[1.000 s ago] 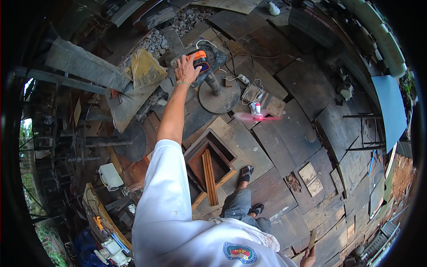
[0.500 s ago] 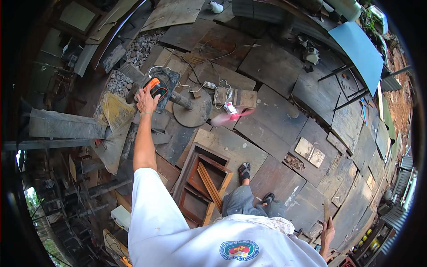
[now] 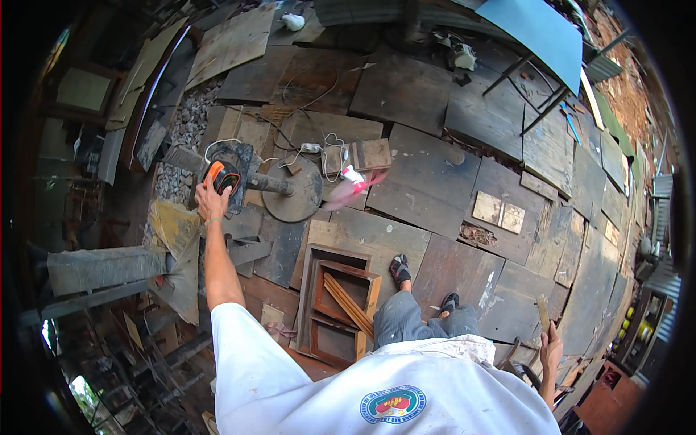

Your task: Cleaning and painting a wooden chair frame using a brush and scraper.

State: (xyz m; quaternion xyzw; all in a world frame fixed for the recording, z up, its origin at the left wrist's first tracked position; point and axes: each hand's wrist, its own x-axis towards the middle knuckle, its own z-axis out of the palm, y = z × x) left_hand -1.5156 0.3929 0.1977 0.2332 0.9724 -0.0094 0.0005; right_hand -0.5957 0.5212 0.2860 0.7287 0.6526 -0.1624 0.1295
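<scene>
My left hand (image 3: 212, 201), arm stretched out to the far left, is closed on a rounded orange-and-black tool (image 3: 224, 177) about the size of the hand. The tool sits over a dark flat top (image 3: 237, 154) on a post with a round base (image 3: 293, 199). A white cord loops beside it; whether it joins the tool I cannot tell. Low on the right, my right hand (image 3: 552, 348) grips a thin wooden strip (image 3: 543, 312), which points up and away from me. My fingers partly hide both held things.
A small white-and-pink fan (image 3: 351, 180) with blurred blades stands by a wooden block (image 3: 373, 154). Wooden drawer frames (image 3: 313, 290) holding loose sticks (image 3: 348, 304) lie left of my feet. Uneven boards (image 3: 420, 181) cover the floor. A blue-topped table (image 3: 536, 32) stands far right.
The whole view has swung, so the surroundings sit further left. My left hand stays on the orange-and-black tool. My right hand, still holding the strip, appears slightly higher and further right.
</scene>
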